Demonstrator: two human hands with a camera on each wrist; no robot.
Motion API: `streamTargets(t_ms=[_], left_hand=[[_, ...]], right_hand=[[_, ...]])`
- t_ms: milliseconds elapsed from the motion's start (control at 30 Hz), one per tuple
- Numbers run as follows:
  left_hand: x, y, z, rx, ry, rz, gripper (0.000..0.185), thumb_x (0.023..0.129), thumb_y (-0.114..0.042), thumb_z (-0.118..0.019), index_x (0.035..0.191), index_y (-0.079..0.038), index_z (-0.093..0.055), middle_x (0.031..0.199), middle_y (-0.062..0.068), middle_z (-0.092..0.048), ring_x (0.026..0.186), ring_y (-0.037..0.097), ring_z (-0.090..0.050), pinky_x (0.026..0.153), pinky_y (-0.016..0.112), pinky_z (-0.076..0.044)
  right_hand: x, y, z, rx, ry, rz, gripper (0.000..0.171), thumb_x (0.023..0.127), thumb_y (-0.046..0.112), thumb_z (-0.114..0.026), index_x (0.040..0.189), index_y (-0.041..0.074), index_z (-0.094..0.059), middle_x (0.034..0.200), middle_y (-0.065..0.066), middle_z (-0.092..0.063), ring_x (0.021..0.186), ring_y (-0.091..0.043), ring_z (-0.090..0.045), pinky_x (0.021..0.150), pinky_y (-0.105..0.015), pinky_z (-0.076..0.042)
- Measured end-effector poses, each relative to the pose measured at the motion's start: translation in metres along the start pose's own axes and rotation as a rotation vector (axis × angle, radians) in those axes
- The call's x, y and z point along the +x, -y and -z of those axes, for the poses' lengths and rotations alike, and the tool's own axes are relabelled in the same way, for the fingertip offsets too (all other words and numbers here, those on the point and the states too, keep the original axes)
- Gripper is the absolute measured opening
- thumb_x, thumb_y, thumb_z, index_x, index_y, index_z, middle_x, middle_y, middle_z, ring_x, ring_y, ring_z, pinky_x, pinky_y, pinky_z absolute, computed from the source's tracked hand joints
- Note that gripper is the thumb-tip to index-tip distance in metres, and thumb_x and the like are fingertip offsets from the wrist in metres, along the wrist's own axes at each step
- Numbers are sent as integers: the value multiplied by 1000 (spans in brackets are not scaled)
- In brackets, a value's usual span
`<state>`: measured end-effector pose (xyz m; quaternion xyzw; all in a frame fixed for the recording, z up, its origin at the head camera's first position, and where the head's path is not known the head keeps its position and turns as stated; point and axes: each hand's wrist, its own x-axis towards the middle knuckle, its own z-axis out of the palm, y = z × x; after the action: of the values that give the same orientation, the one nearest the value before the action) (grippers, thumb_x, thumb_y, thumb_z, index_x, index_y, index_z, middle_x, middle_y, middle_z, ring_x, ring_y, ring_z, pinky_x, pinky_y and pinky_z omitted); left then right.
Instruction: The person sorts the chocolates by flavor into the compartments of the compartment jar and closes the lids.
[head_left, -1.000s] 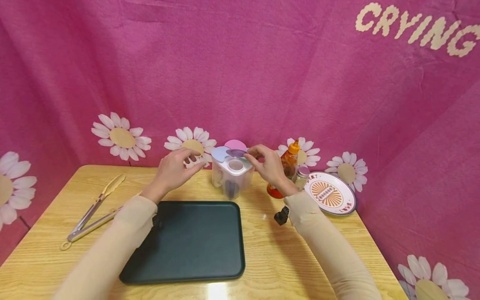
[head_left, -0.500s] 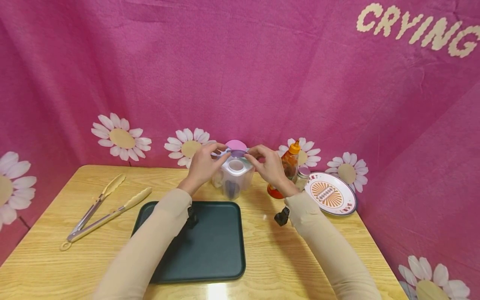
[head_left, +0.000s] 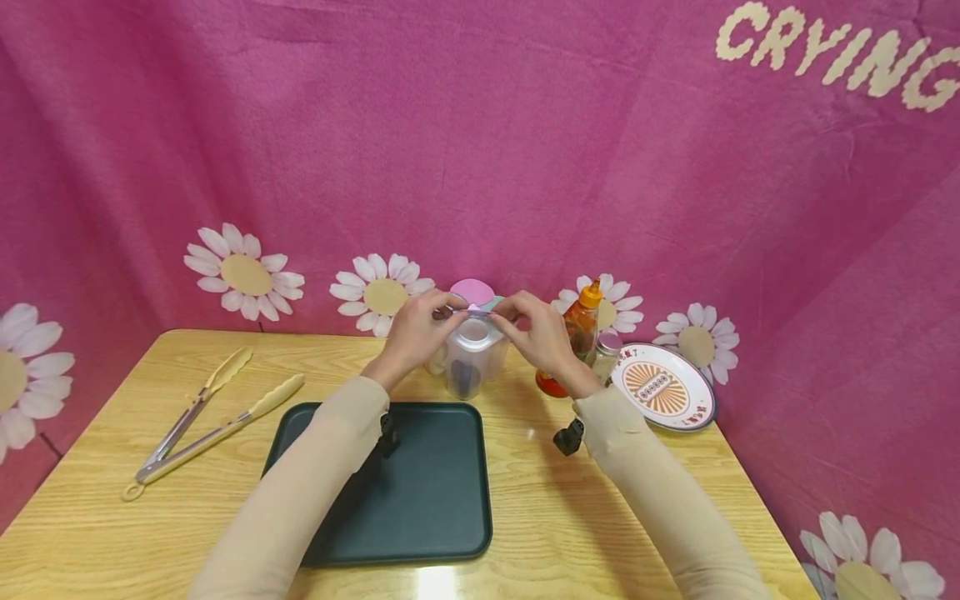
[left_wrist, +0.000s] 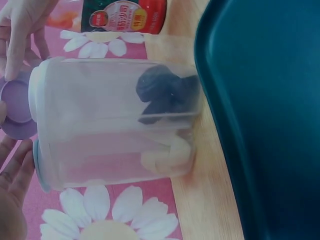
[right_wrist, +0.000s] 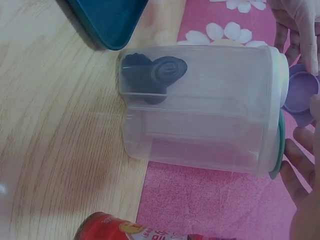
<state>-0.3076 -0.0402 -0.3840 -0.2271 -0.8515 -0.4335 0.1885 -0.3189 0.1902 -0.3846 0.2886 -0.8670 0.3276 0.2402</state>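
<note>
Your left hand (head_left: 411,336) and right hand (head_left: 538,335) both pinch the purple lid (head_left: 474,309) on the canister (head_left: 468,358), behind the tray (head_left: 420,492).

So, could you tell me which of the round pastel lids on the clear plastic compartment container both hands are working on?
The purple lid, at the front between the left hand and right hand. The pink lid stands raised behind, untouched.

Bare wood lies open on the yellow wooden table (head_left: 637,533) to the right of the dark green rectangular tray (head_left: 420,500), and between that tray and the metal tongs (head_left: 202,417). Crowding the clear plastic compartment container (head_left: 468,358) on its right stand the orange-capped sauce bottle (head_left: 579,333), a small glass jar (head_left: 603,354) and the patterned round plate (head_left: 663,387); the pink daisy-printed cloth (head_left: 480,150) closes in just behind.
</note>
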Motion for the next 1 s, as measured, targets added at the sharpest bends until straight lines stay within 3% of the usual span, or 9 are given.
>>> streamTargets(t_ms=[167,500,667,1000], left_hand=[[-7,1,4,19,39,-28,20,96,-20,-77,113,-9,-79,112,10,-77,105,27,-73,94,45,-59],[-14,7,4,51,59,-87,19,96,-21,-78,111,-10,-80,112,9,-77,107,27,-71,96,47,-56],[-16,8,4,75,85,-110,20,94,-22,-80,110,-11,-80,110,8,-77,105,27,-71,95,48,-56],[-19,12,4,119,114,-154,23,90,-22,-84,109,-11,-80,109,7,-75,102,25,-67,91,43,-57]], right_hand=[[-5,3,1,-45,9,43,16,95,24,-79,101,10,-77,95,-5,-75,84,-19,-72,73,-33,-58],[-13,3,-3,-85,-18,100,19,92,25,-82,103,11,-77,100,-5,-74,87,-22,-70,71,-43,-58],[-16,2,-5,-112,-27,136,20,89,26,-85,101,12,-78,99,-4,-74,88,-26,-69,69,-40,-56],[-20,2,-7,-168,30,136,25,88,34,-85,103,15,-79,103,-2,-73,93,-21,-63,68,-38,-53]])
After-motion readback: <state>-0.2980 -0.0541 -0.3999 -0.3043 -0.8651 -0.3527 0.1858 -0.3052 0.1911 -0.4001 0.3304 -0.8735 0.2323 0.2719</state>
